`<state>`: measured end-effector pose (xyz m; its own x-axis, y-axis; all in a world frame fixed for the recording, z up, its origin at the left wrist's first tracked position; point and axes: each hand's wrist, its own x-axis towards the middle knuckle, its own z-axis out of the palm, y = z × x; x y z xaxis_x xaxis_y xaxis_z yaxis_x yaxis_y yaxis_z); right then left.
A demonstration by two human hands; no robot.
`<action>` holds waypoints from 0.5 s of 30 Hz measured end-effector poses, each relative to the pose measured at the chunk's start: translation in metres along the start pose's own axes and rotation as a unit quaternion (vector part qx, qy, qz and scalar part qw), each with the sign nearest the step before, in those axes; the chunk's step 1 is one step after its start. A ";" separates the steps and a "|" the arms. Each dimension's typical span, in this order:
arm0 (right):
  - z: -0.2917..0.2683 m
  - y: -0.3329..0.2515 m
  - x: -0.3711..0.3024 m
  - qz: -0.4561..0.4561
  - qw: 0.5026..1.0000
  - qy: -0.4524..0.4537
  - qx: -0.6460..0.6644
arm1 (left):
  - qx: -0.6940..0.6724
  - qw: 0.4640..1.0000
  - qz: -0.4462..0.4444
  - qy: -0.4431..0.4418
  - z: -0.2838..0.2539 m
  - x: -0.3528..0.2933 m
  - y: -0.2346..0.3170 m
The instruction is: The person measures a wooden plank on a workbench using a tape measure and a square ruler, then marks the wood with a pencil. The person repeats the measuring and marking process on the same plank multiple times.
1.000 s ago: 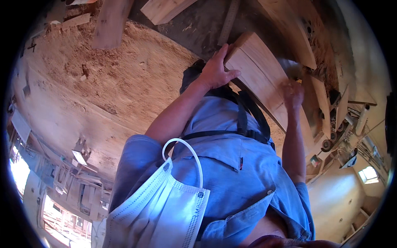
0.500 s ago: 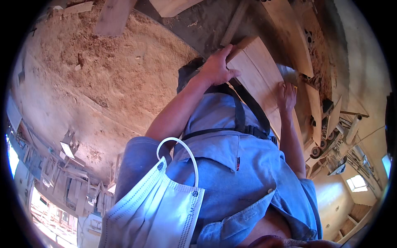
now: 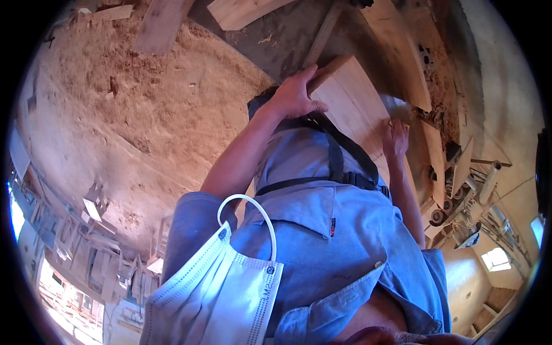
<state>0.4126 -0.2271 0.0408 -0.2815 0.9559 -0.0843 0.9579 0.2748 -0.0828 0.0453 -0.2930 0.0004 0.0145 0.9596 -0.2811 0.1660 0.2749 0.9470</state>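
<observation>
A wide pale wooden board (image 3: 356,103) lies in front of my body, running away to the upper left. My left hand (image 3: 294,95) grips its near left corner, fingers curled over the edge. On the board's right side my right hand (image 3: 395,138) presses flat, fingers spread on the wood. My blue shirt (image 3: 322,241) with a black strap across it fills the lower middle. A light blue face mask (image 3: 213,293) hangs below my chin and hides part of the view.
Thick sawdust (image 3: 144,109) covers the floor on the left. Loose planks (image 3: 161,23) and offcuts (image 3: 247,11) lie at the top. A long curved board (image 3: 402,52) and a machine with rollers (image 3: 454,190) stand on the right. Wooden frames (image 3: 86,253) are stacked at lower left.
The view has swung a little; the board and both hands sit lower and more to the right in the picture. Both hands keep their places on the board.
</observation>
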 end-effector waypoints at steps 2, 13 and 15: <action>0.006 0.016 -0.013 0.001 1.000 0.025 -0.002 | -0.012 1.000 -0.007 0.003 0.005 -0.001 -0.005; -0.010 0.033 -0.148 0.330 0.938 0.057 0.094 | 0.067 0.998 0.017 -0.005 0.004 0.004 -0.007; -0.013 0.027 -0.157 0.335 0.940 0.036 0.049 | 0.074 0.997 0.017 -0.009 0.004 0.005 -0.007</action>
<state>0.4836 -0.3687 0.0650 0.3912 0.9165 -0.0833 0.9081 -0.3991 -0.1271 0.0478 -0.2907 -0.0085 0.0397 0.9665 -0.2535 0.3085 0.2294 0.9231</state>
